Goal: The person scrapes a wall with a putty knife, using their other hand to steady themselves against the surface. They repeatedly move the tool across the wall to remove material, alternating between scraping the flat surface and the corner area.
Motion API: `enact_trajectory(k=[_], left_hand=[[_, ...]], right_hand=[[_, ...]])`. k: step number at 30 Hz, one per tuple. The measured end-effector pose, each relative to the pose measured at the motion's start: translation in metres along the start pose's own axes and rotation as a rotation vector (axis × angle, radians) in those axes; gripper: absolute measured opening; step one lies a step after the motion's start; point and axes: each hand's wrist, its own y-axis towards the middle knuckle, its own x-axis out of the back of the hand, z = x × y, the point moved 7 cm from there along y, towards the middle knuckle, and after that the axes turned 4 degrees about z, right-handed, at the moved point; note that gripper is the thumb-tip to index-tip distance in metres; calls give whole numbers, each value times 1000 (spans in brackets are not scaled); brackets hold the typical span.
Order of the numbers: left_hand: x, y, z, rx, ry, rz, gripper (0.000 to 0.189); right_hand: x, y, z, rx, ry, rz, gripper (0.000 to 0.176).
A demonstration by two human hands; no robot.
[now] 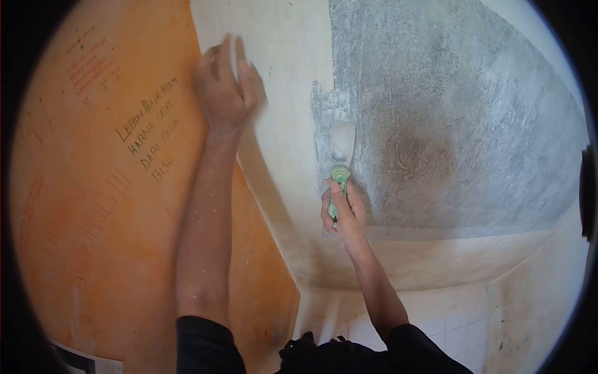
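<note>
My right hand (346, 212) is wrapped round the green handle of a putty knife (342, 144), thumb along the handle. Its wide metal blade points up and lies over the left border of a rough grey patch (405, 118) on the wall. Higher up and to the left, my left hand (227, 93) is closed on a pale, thin, flat piece (235, 55) against the cream wall strip (280, 93). Motion blurs this hand, and what kind of piece it holds I cannot make out.
An orange wall (93, 243) with handwriting meets the cream wall at a corner on the left. Pale floor tiles (458, 330) show below. A dark object (587, 193) stands at the right edge, and a printed sheet (109, 364) is at lower left.
</note>
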Motion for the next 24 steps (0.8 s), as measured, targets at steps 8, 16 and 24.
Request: enact_trajectory(k=[8,16,24], left_hand=[[-25,-26,1,-138,-96,149,50],[-22,-30,-1,-155,-9,193,52],[-20,-28,-7,-145,-3,193,54]], right_hand=[[1,15,7,15,6,22,31],[-23,24,41,36,-165,-87,35],[-46,38,65,45,-125,-70,30]])
